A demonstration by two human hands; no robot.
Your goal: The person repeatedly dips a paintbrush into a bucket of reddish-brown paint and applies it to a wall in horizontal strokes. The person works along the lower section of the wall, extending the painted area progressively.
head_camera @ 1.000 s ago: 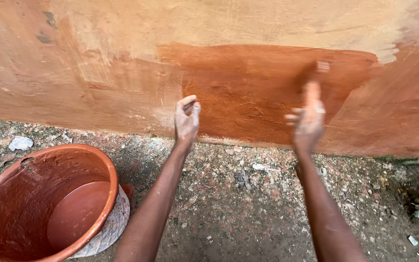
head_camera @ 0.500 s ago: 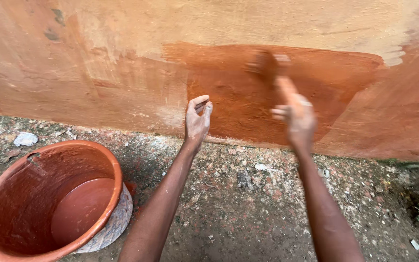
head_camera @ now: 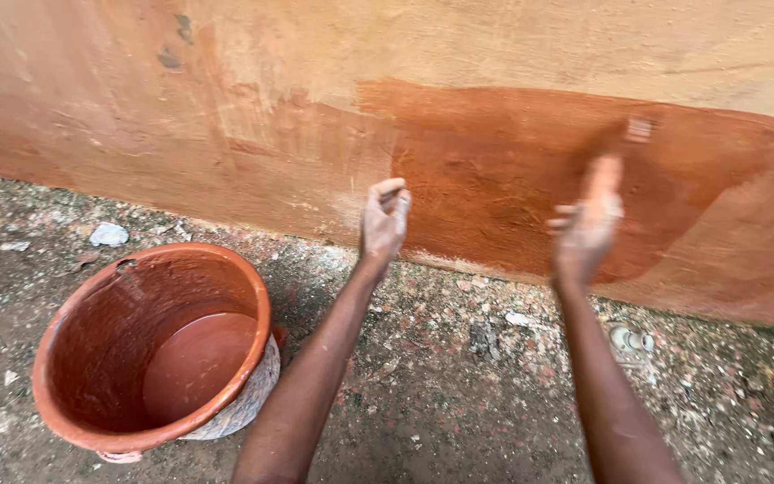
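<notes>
The wall [head_camera: 512, 54] carried a dark wet patch [head_camera: 530, 170] of red-brown wash low down. A bucket [head_camera: 91, 421] with the same wash stood on the gravel at left. The right hand [head_camera: 587, 229] gripped a blurred brush [head_camera: 629, 134] against the patch. The left hand [head_camera: 383, 220] hung near the wall, fingers [head_camera: 396, 199] loosely curled, empty.

1. A rough plastered wall [head_camera: 512, 54] fills the upper part of the view, pale tan along its top.
2. A darker, wet-looking reddish-brown patch [head_camera: 494, 170] covers its middle stretch.
3. The lower wall to either side is a duller orange.
4. Gravelly ground [head_camera: 459, 394], grey and speckled with small stones, meets the wall's foot.
5. Soft, even daylight, no sharp shadows.
</notes>
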